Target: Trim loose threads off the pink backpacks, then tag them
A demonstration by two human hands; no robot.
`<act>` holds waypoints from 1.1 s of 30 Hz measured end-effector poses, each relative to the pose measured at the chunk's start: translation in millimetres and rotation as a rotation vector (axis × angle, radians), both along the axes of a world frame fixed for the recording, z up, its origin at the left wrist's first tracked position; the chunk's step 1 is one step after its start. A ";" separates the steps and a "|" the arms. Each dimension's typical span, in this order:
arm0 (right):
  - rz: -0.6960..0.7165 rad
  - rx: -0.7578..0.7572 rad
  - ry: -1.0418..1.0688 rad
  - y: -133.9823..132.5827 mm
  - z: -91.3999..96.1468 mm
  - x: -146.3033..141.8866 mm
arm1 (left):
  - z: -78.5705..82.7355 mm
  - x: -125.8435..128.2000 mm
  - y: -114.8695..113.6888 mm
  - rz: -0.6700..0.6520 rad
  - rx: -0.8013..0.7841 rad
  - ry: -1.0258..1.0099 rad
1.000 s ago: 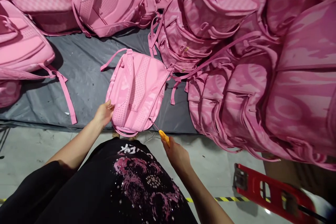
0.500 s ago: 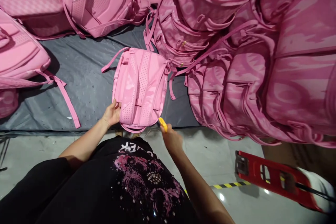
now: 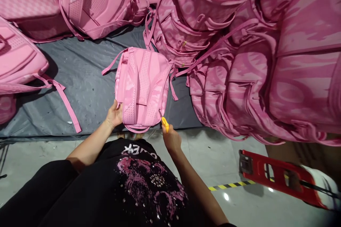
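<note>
A small pink backpack lies on the dark grey sheet, its perforated back panel and shoulder straps facing up and its top handle towards me. My left hand grips the lower left edge of the bag, with some fingers hidden beneath it. In my right hand is a small yellow-handled tool, held closed in the fingers. Its thin dark tip is at the bag's lower right edge; whether it touches the fabric I cannot tell.
Pink camouflage backpacks crowd the right side, and more pink bags stand at the back and left. A loose strap trails over the grey sheet. On the floor at right are a red metal frame and yellow-black tape.
The tool in my right hand has come slightly up and in against the backpack's lower right edge. My left hand keeps its grip; the bag has barely shifted.
</note>
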State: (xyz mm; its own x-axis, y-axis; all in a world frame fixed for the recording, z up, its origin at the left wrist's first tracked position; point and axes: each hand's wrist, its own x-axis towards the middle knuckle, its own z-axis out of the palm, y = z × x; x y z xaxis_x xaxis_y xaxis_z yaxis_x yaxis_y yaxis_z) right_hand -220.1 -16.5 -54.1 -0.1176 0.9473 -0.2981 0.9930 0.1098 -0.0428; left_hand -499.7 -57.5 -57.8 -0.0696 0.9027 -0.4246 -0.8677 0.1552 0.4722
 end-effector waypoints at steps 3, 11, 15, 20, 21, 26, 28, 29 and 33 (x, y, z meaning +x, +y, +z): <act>-0.034 -0.066 0.046 -2.8 9.1 4.1 | -1.9 -1.4 3.2 0.012 0.014 -0.031; -0.091 -0.093 0.083 -10.8 18.3 11.2 | -9.9 -4.0 13.4 0.017 0.140 -0.175; -0.115 -0.100 0.098 -23.7 22.2 24.3 | -12.3 -3.5 18.3 0.023 0.152 -0.182; -0.156 -0.148 0.077 -67.3 28.7 44.9 | -6.7 -1.0 19.0 0.018 0.146 -0.162; -0.149 -0.180 0.075 -75.6 28.2 45.6 | -4.5 -0.1 18.7 0.017 0.141 -0.158; 0.013 -0.274 0.065 -86.5 17.5 22.9 | 6.7 2.0 19.9 0.026 0.101 -0.100; 0.073 -0.254 0.058 -80.7 13.7 11.7 | 10.6 1.8 21.1 0.040 0.090 -0.040; 0.084 -0.244 0.054 -78.0 12.4 7.9 | 12.7 2.4 20.8 0.043 0.080 0.009; 0.106 -0.250 0.037 -74.7 6.6 1.6 | 20.7 18.6 8.2 0.163 -0.057 0.582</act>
State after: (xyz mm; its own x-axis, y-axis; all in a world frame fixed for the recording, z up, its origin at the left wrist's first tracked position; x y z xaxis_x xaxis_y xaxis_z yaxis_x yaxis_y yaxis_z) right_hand -218.5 -91.2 -47.6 -0.2271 0.8266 -0.5149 0.9739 0.1943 -0.1175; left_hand -481.1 -49.4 -37.0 -0.4406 0.8377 -0.3227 -0.4841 0.0810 0.8713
